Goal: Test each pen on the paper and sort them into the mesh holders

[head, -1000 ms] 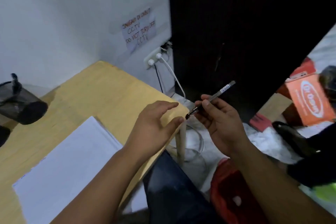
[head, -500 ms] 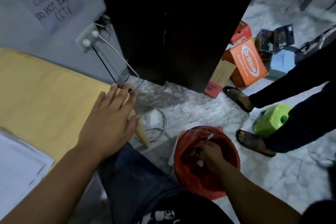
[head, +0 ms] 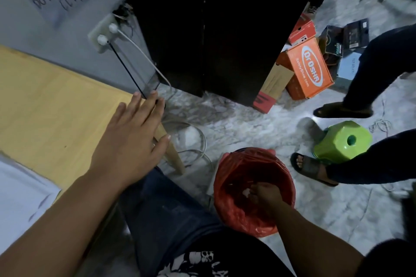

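Progress: judging by the scene, testing is pausing; no mesh holders are showing, so sorting is looking unfinished.
Paper (head: pixel 20 189): lying on the table (head: pixel 56 105), left of the red-lined bin (head: pixel 254 189), with faint marks showing.
Right hand (head: pixel 265 192): reaching down inside the bin, fingers curling loosely near a pale scrap (whether it is gripping a pen, I cannot tell).
Left hand (head: pixel 132 141): lying flat, fingers spread, pressing on the table corner left of the bin, holding nothing.
Pen: not showing anywhere.
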{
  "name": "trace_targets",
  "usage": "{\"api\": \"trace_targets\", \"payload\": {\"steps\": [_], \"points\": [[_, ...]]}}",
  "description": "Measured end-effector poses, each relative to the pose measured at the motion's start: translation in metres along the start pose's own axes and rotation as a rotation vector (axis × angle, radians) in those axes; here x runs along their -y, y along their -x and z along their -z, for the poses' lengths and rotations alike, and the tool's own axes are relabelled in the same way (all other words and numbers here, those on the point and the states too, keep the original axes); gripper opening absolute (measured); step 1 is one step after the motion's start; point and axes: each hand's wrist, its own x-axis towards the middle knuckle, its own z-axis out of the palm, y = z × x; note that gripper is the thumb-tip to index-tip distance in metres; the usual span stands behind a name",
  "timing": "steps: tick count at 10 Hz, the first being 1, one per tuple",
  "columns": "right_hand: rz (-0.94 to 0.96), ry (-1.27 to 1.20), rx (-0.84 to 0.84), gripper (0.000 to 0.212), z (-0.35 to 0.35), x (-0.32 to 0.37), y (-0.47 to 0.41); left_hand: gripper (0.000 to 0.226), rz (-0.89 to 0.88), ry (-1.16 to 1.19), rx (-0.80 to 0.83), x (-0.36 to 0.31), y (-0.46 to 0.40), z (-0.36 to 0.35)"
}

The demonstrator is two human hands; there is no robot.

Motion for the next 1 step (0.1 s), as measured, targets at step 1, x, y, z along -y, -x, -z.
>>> {"api": "trace_targets", "payload": {"steps": [1], "points": [[0.096,0.047,0.004,0.015,-0.0049,0.0085,0.0060,0.072,0.008,0.021,0.007,-0.0007,0.0017,0.0006]]}}
